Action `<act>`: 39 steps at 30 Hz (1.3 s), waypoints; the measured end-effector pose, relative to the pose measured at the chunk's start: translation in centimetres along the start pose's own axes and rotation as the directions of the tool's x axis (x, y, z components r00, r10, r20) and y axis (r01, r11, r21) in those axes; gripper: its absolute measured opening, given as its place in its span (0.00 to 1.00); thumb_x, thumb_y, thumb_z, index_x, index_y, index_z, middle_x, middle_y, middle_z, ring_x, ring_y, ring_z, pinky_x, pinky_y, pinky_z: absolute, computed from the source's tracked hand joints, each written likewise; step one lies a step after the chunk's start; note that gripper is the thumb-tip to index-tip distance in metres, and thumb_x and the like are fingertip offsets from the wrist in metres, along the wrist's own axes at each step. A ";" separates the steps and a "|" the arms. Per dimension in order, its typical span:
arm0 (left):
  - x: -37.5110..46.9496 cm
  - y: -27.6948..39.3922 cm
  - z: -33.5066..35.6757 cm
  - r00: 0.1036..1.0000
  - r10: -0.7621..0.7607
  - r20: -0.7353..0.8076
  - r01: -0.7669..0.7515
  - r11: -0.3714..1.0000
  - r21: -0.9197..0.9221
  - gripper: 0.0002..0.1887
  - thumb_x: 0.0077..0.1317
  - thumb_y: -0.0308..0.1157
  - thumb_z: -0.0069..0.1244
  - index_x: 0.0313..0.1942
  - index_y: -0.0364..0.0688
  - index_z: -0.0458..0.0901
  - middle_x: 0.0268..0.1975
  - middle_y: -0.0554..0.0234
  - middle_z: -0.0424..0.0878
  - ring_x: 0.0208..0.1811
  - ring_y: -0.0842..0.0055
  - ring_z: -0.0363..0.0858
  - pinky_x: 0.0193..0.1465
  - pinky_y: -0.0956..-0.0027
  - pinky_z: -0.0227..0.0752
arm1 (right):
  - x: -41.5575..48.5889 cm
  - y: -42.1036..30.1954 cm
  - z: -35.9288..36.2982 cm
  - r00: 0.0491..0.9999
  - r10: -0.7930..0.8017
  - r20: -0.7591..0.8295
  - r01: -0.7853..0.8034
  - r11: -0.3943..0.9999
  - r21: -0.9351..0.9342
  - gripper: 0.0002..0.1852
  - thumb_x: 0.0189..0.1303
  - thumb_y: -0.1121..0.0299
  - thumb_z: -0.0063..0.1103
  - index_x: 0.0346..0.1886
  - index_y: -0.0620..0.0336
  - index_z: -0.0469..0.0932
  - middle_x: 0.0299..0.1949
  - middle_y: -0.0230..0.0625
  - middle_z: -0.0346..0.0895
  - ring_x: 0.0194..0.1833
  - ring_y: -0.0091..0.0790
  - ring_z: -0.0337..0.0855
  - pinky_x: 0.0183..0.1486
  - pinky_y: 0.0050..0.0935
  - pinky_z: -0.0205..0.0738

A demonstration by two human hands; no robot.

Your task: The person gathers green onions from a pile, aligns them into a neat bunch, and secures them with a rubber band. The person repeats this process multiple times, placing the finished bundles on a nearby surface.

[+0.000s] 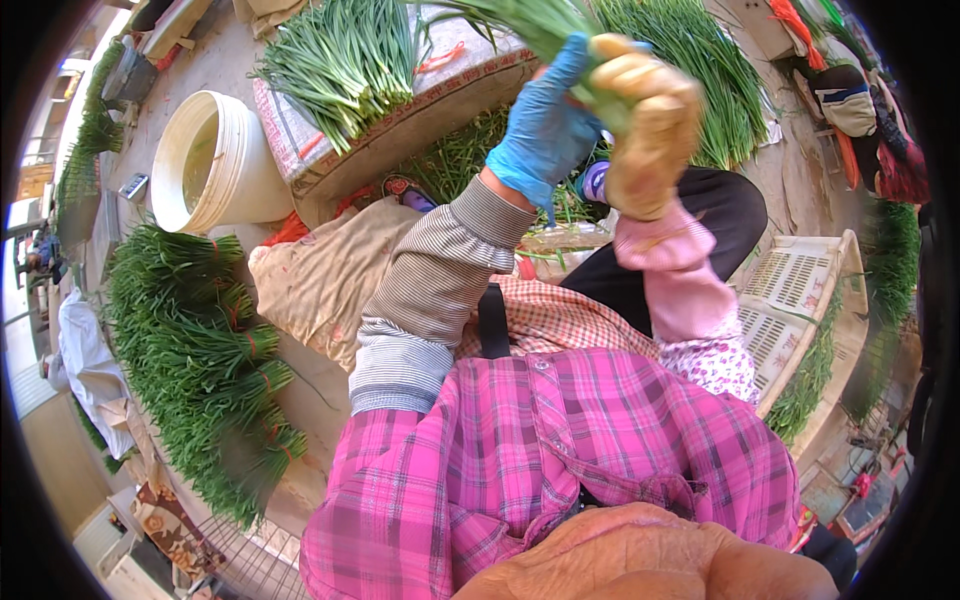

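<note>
My left hand [551,124], in a blue glove, grips a bunch of long green chives [536,26] at the top of the head view. My right hand [649,124], in a stained tan glove and blurred, is closed around the lower end of the same bunch, touching the left hand's fingers. The bunch's far end is cut off by the frame. Loose chives [345,67] with pale stem ends lie on a cloth-covered low platform [405,116] at the upper left. Another heap of chives [690,82] lies right of my hands.
A white bucket [251,172] stands at the left, above chive bunches [202,352] tied with red bands. A beige cloth [330,277] lies beside my left arm. Loose greens [465,154] lie below the platform. A plastic crate [787,300] is at the right; another person [900,157] is at the upper right.
</note>
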State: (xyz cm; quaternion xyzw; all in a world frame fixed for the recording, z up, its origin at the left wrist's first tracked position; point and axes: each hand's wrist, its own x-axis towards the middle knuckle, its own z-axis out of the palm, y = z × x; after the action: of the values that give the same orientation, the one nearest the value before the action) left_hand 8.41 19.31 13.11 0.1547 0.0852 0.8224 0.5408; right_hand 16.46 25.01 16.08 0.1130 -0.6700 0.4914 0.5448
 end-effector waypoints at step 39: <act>-8.5 1.6 -12.3 0.830 0.012 -0.557 0.257 0.879 0.402 0.10 0.65 0.24 0.56 0.45 0.29 0.84 0.42 0.51 0.88 0.41 0.65 0.89 0.48 0.63 0.86 | -12.8 5.5 -0.4 0.213 0.959 0.185 -0.897 0.268 -0.352 0.12 0.74 0.65 0.52 0.42 0.64 0.80 0.29 0.30 0.80 0.26 0.19 0.76 0.32 0.20 0.74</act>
State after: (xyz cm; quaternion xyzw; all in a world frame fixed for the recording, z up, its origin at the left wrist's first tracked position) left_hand 5.89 11.22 0.64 0.0324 0.4376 0.7501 0.4947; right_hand 17.81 23.14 2.35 -0.2691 -0.7288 0.6295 0.0130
